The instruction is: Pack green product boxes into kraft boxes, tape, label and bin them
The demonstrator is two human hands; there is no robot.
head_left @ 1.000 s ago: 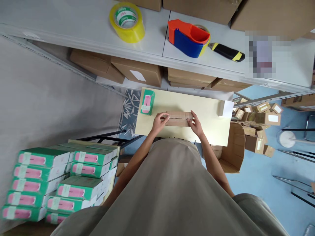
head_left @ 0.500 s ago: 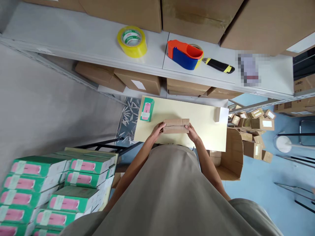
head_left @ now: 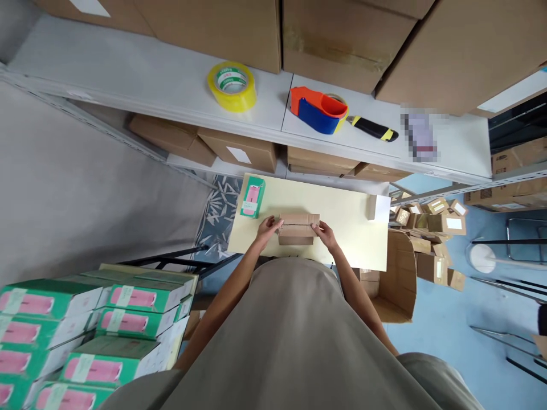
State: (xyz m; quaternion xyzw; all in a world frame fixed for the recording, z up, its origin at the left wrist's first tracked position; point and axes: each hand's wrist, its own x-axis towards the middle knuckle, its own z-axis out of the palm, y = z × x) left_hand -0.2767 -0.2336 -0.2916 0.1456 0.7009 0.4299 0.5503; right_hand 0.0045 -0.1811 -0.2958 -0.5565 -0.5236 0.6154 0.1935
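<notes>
A small brown cardboard box (head_left: 298, 220) lies near the front of the cream tabletop (head_left: 346, 239), between my two hands. A seam runs along its length, and a darker cardboard strip shows on the side towards me. My left hand (head_left: 268, 228) grips the left end, thumb near the seam. At the right end my right hand (head_left: 325, 234) pinches the edge by the seam. Left of them on the same tabletop is a green box with a pink bottle picture (head_left: 253, 197). A white box (head_left: 378, 208) stands at the right edge.
The shelf (head_left: 171, 68) ahead carries yellow tape (head_left: 232, 86), a tape dispenser (head_left: 318, 111), a utility knife (head_left: 374, 128) and large cartons (head_left: 213, 28). Stacked green boxes (head_left: 92, 367) are at lower left. An open carton (head_left: 397, 279) and piled small boxes (head_left: 431, 267) lie right.
The cardboard box has tipped, so its seam sits higher and a darker strip shows below. Both hands have shifted slightly left with it, and the whole view has moved a little.
</notes>
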